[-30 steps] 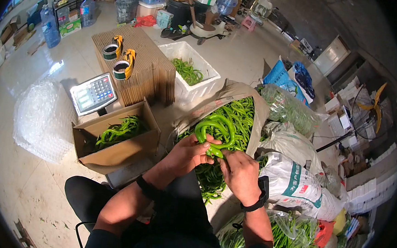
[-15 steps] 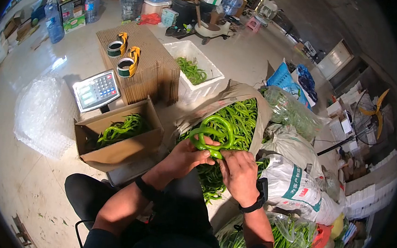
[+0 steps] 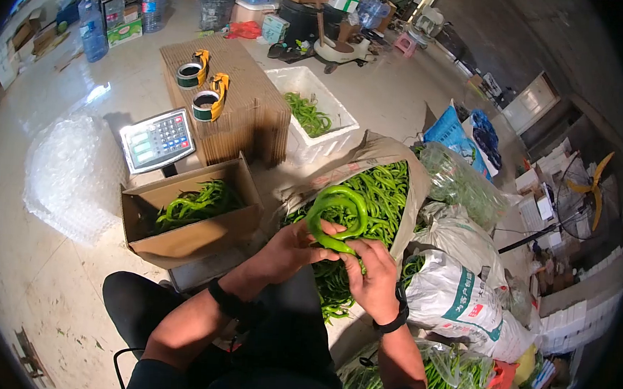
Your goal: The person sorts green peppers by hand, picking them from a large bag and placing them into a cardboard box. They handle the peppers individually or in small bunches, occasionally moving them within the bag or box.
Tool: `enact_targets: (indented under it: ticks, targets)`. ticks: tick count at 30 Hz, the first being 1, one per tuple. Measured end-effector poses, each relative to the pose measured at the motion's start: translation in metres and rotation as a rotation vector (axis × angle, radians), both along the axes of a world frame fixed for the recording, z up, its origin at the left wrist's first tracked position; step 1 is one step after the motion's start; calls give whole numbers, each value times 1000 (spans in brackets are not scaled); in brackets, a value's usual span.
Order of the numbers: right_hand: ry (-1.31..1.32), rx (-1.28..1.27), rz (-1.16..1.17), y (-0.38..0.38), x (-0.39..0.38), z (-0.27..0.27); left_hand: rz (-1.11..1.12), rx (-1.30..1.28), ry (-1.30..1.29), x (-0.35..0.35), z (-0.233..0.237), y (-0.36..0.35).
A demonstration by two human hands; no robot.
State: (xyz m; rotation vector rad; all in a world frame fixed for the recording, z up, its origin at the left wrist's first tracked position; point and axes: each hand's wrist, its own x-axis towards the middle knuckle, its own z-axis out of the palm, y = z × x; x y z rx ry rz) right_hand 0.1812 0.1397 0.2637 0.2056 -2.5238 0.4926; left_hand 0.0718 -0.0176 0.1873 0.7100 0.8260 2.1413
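Note:
A long green chili pepper (image 3: 315, 213), curled into a ring, is held up between my two hands. My left hand (image 3: 301, 246) has its fingers closed on the ring's lower left side. The fingertips of my right hand (image 3: 372, 275) pinch its lower end. Beneath them is a large open sack (image 3: 418, 195) full of similar green peppers (image 3: 380, 192). To the left, a cardboard box (image 3: 200, 241) holds a smaller heap of green peppers (image 3: 199, 205) and rests on a scale's platform.
Behind the box stand the scale's display (image 3: 158, 140) and stacked flat cardboard (image 3: 225, 80) bearing two tape dispensers (image 3: 208, 100). A white foam crate (image 3: 341, 131) holds more peppers. Bubble wrap (image 3: 71, 174) lies left; filled sacks (image 3: 456, 298) and a fan (image 3: 586, 188) stand right.
The pepper has been turned and its coil drawn into a rounder, tighter ring. My right hand has shifted slightly left and down along it. The camera view has moved a little.

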Motion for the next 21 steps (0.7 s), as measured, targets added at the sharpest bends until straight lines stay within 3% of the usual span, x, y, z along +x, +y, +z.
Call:
enact_targets:
  ticks: [2, 3, 5, 7, 9, 11, 14, 17, 19, 21]
  targets:
    - [-87, -276, 38, 1, 1, 0, 25, 28, 1, -1, -2, -3]
    - [-89, -278, 45, 2, 3, -2, -19, 37, -80, -3, -6, -3]
    - [-254, -843, 82, 5, 8, -9, -58, 43, -163, -4, -7, -7]
    - [-193, -1228, 262, 8, 3, -12, -20, 68, -202, -4, 0, -11]
    - [-105, -1374, 349, 12, -4, -8, -19, 26, -255, -7, 4, -16]
    - [-55, -1404, 312, 20, -7, -9, -13, -17, -304, -11, 3, -21]
    - [-27, -1357, 69, 33, -12, -29, 78, -25, -331, -16, 0, -27]
    - [-104, -1286, -136, 51, -14, -87, 171, -80, -363, -26, 0, -41]
    - [-230, -1301, -89, 74, -9, -159, 225, -82, -442, -36, -7, -59]
    - [-378, -1461, -280, 67, -6, -191, 279, -69, -522, -44, -9, -81]
